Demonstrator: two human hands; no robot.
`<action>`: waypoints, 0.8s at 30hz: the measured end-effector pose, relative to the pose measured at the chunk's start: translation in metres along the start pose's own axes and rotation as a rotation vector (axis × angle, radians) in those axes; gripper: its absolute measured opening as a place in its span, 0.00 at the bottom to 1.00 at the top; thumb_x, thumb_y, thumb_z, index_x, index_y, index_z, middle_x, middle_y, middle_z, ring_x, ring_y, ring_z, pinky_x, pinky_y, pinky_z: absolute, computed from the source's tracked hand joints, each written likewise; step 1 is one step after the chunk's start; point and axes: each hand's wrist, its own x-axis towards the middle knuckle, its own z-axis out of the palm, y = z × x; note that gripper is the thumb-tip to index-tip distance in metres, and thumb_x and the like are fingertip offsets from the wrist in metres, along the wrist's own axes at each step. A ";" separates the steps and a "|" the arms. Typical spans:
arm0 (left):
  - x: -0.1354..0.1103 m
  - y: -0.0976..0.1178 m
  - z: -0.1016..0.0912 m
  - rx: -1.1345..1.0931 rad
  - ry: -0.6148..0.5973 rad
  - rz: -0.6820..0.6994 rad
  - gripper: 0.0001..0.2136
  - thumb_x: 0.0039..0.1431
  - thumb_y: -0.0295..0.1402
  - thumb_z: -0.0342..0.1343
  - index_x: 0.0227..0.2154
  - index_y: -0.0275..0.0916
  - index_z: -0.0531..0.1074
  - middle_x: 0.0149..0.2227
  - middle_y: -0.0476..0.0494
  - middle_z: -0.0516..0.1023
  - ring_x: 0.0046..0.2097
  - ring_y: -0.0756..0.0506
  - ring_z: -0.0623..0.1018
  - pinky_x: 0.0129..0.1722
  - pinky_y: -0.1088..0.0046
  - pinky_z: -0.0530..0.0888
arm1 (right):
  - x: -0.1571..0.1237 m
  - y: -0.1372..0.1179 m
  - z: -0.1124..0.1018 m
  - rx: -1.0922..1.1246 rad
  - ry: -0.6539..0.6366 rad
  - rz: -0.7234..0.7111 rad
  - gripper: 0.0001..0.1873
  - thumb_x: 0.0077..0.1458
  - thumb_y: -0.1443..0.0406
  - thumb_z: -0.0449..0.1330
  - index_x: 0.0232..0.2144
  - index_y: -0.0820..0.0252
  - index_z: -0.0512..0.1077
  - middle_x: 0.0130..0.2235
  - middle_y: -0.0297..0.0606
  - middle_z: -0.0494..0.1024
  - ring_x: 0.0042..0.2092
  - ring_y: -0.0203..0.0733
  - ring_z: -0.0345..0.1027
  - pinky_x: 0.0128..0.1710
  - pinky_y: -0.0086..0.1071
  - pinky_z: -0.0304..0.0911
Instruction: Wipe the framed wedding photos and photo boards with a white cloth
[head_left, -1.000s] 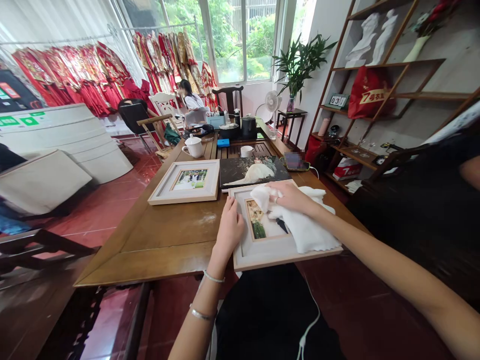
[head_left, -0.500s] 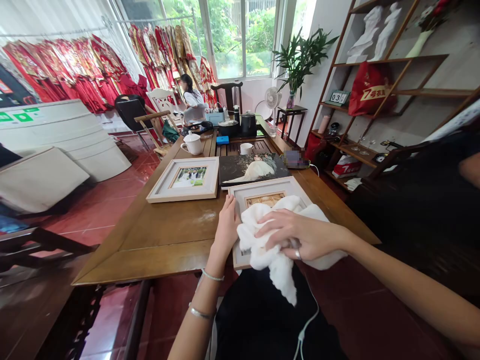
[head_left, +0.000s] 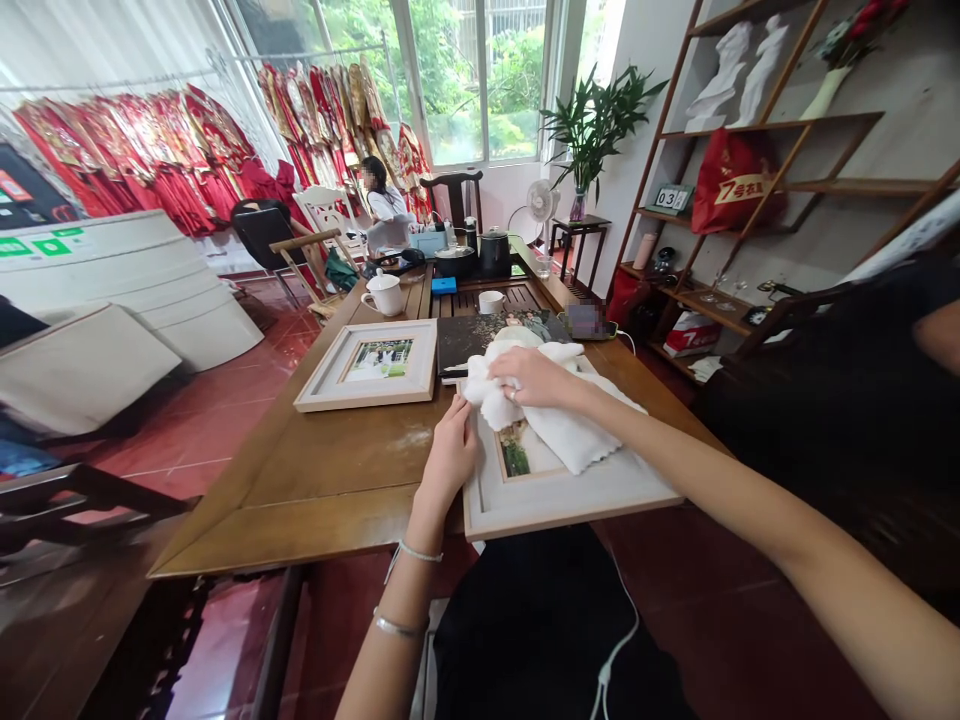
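Observation:
My left hand (head_left: 452, 445) grips the left edge of a pale wooden picture frame (head_left: 570, 508) at the near edge of the table. My right hand (head_left: 534, 378) is closed on a white cloth (head_left: 574, 430), pressing it on the frame's upper left part. The cloth covers much of the framed photo; its lower left corner shows green. Behind it lies a dark photo album (head_left: 469, 337) with a bridal picture, partly hidden by the cloth. A second framed photo (head_left: 379, 360) lies flat to the left, apart from both hands.
Farther up the wooden table (head_left: 330, 470) stand a lidded white mug (head_left: 384, 295), a small white cup (head_left: 491, 301), a blue box (head_left: 443, 286) and a dark kettle (head_left: 494, 253). A phone (head_left: 589, 321) with a cable lies right of the album. Another person (head_left: 382, 205) sits at the far end.
My right hand has moved the cloth up and left across the frame, uncovering its lower part and covering more of the album. My left hand stays at the frame's left edge.

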 end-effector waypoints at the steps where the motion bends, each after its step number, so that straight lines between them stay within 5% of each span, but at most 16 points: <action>1: 0.000 0.004 -0.002 -0.012 -0.012 0.014 0.19 0.57 0.20 0.43 0.47 0.34 0.73 0.55 0.36 0.73 0.60 0.39 0.70 0.60 0.59 0.67 | 0.007 -0.005 0.003 -0.017 -0.009 0.002 0.15 0.50 0.73 0.53 0.40 0.63 0.74 0.43 0.45 0.77 0.47 0.50 0.67 0.47 0.39 0.57; 5: 0.000 0.014 -0.007 -0.056 -0.027 0.009 0.21 0.52 0.17 0.44 0.45 0.36 0.73 0.54 0.37 0.74 0.57 0.41 0.73 0.56 0.63 0.70 | 0.017 -0.018 0.009 -0.032 -0.067 0.000 0.14 0.48 0.71 0.55 0.39 0.63 0.72 0.39 0.46 0.77 0.43 0.51 0.66 0.41 0.38 0.55; 11: 0.001 0.003 -0.002 -0.048 -0.056 -0.031 0.15 0.58 0.24 0.47 0.43 0.37 0.76 0.55 0.37 0.74 0.62 0.38 0.68 0.62 0.60 0.63 | -0.011 -0.022 0.001 0.095 -0.191 -0.105 0.09 0.48 0.69 0.55 0.34 0.61 0.70 0.33 0.38 0.74 0.34 0.42 0.64 0.32 0.32 0.53; 16: 0.005 0.001 -0.003 -0.040 -0.056 -0.185 0.18 0.63 0.29 0.41 0.47 0.34 0.74 0.59 0.36 0.70 0.64 0.40 0.64 0.64 0.58 0.60 | -0.032 -0.038 -0.004 0.208 -0.231 -0.200 0.14 0.46 0.69 0.57 0.39 0.60 0.70 0.37 0.40 0.75 0.41 0.46 0.66 0.40 0.36 0.56; 20: 0.009 0.010 -0.005 0.027 -0.090 -0.157 0.17 0.65 0.32 0.41 0.36 0.34 0.76 0.55 0.33 0.74 0.62 0.40 0.67 0.64 0.60 0.60 | -0.043 -0.055 -0.009 0.224 -0.270 -0.294 0.13 0.44 0.71 0.57 0.37 0.60 0.70 0.39 0.40 0.75 0.45 0.48 0.65 0.46 0.41 0.53; 24: 0.010 0.012 -0.002 0.068 -0.083 -0.171 0.18 0.66 0.34 0.39 0.40 0.32 0.75 0.57 0.30 0.71 0.64 0.38 0.65 0.65 0.60 0.59 | -0.060 -0.070 -0.020 0.181 -0.279 -0.375 0.12 0.43 0.72 0.56 0.34 0.58 0.70 0.39 0.39 0.76 0.45 0.47 0.64 0.46 0.42 0.52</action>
